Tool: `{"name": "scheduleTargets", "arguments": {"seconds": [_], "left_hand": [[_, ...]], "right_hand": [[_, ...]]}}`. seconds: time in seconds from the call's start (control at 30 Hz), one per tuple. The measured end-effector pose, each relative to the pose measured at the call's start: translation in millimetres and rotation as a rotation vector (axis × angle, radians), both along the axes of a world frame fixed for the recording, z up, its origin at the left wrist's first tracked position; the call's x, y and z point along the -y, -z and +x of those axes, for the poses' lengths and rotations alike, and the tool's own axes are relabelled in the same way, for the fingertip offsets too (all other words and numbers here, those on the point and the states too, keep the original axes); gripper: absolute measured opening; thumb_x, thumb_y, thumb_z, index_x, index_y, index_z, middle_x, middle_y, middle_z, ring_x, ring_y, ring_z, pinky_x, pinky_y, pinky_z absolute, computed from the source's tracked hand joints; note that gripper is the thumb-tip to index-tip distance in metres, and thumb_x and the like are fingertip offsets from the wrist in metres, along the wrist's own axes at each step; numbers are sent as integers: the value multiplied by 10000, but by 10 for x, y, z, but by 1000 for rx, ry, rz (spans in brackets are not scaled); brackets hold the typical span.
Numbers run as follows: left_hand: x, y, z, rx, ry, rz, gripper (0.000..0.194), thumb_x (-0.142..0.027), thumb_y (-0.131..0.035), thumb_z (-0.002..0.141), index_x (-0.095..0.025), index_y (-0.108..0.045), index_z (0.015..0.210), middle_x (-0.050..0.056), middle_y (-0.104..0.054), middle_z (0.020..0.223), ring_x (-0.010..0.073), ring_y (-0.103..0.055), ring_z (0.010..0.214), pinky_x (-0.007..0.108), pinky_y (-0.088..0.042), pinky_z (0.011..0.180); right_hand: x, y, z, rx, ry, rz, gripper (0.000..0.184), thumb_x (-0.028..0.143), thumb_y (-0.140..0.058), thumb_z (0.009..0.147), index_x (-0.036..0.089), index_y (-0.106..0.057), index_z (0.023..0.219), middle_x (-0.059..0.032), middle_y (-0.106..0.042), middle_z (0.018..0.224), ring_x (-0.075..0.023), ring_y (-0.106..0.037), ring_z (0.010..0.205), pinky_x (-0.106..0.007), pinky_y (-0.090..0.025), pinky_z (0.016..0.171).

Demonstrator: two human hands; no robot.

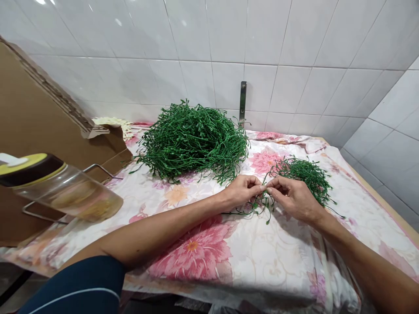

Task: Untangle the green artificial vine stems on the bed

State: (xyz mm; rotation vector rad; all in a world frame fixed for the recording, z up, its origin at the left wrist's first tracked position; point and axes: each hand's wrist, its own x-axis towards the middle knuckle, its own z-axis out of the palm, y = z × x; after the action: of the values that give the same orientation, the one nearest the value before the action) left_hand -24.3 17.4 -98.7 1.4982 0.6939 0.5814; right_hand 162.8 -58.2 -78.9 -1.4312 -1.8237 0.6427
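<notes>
My left hand and my right hand meet over the cloth, thumbs and forefingers pinched together. Between them they grip a small green artificial plant stem, whose thin budded strands spread out below the fingertips. The exact spot they pinch is partly covered by the fingers. Behind my left hand rises a large heap of green artificial stems. A smaller bunch of the same stems lies just beyond my right hand.
A floral cloth covers the table. To the left stand a clear bottle with a yellow and black lid, and a cardboard box. White tiled wall closes off the back, with a metal bracket on it.
</notes>
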Motion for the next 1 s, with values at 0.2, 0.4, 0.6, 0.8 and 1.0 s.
{"name": "scheduleTargets", "arguments": {"seconds": [0.2, 0.4, 0.6, 0.8, 1.0], "left_hand": [[-1, 0, 11, 4, 1, -60, 507, -599, -792, 696, -140, -583, 747, -29, -549, 608, 90, -517, 507, 206, -344, 473], [16, -58, -9, 13, 29, -107, 477, -560, -813, 697, -136, -603, 761, -35, -550, 590, 62, -462, 487, 187, -327, 457], [12, -75, -45, -77, 67, -191, 479, -565, -813, 696, -164, -585, 826, -16, -611, 643, 72, -496, 466, 178, -321, 406], [6, -26, -27, -116, 76, -47, 381, -504, -740, 772, -168, -560, 795, -43, -571, 600, 45, -402, 369, 181, -310, 362], [27, -56, -10, -215, 66, -14, 270, -421, -662, 820, -164, -581, 798, -24, -608, 611, 50, -397, 358, 183, -289, 353]], "right_hand": [[-8, 28, 17, 72, -28, 27, 136, 279, -554, 929, 197, -644, 866, 0, -651, 701, -132, -574, 583, -239, -433, 527], [-15, 76, 26, 87, -39, 49, 63, 196, -553, 879, 198, -600, 837, 22, -632, 704, -116, -537, 599, -237, -424, 579], [3, 62, -3, 101, -4, 111, 51, 182, -569, 850, 202, -609, 824, 19, -639, 682, -118, -536, 577, -235, -409, 560], [-1, 103, -44, 149, 7, 175, 67, 136, -578, 810, 203, -582, 810, 14, -631, 696, -119, -545, 592, -239, -420, 593], [7, 128, -80, 184, 64, 147, 111, 146, -586, 801, 198, -602, 898, 2, -658, 709, -136, -580, 610, -242, -434, 605]]}}
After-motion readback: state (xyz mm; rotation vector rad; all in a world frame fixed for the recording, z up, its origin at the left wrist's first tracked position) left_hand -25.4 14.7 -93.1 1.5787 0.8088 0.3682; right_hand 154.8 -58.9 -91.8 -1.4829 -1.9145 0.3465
